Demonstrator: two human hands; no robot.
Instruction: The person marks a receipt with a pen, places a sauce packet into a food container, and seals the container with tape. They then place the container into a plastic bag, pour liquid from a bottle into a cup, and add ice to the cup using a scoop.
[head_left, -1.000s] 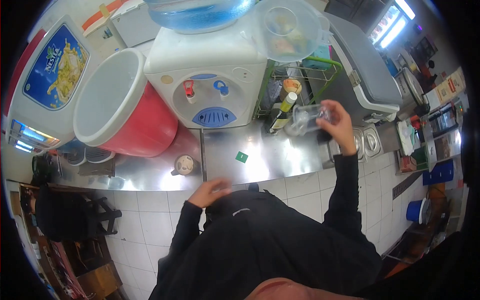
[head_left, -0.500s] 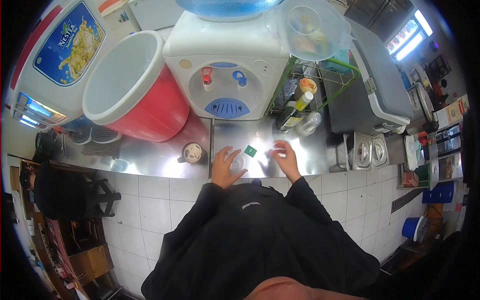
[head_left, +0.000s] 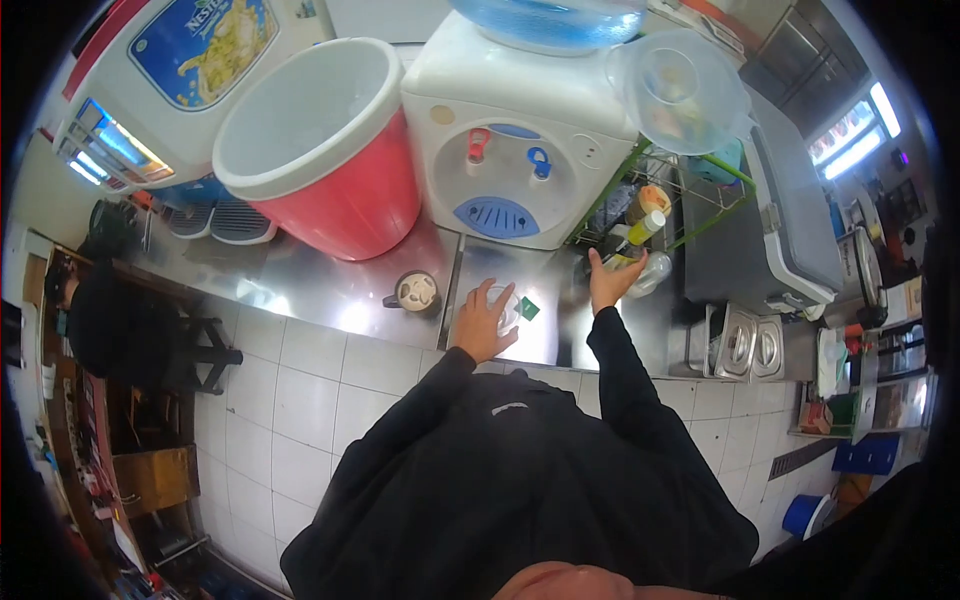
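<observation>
My left hand [head_left: 482, 325] curves its fingers round a small clear cup [head_left: 511, 312] on the steel counter. Just right of the cup lies a green tea bag tag [head_left: 530, 308]. My right hand [head_left: 612, 285] is stretched forward, thumb and fingers apart, right at a dark bottle with a yellow neck and white cap [head_left: 646, 228]; the hand hides much of the bottle's body. Beside that hand is a clear plastic bottle [head_left: 654, 272]. To the left of my left hand stands a dark mug [head_left: 417, 291] with a frothy brown drink and ice.
A water dispenser [head_left: 510, 95] with red and blue taps stands behind, next to a red bucket [head_left: 345, 200]. On the right are a green wire rack [head_left: 715, 205], a grey cooler box [head_left: 735, 240] and lidded steel pans [head_left: 738, 345]. A black chair [head_left: 205, 355] is at left.
My right hand has moved forward and right from near the green tag to the bottles. My left hand keeps at the cup. The view has shifted left.
</observation>
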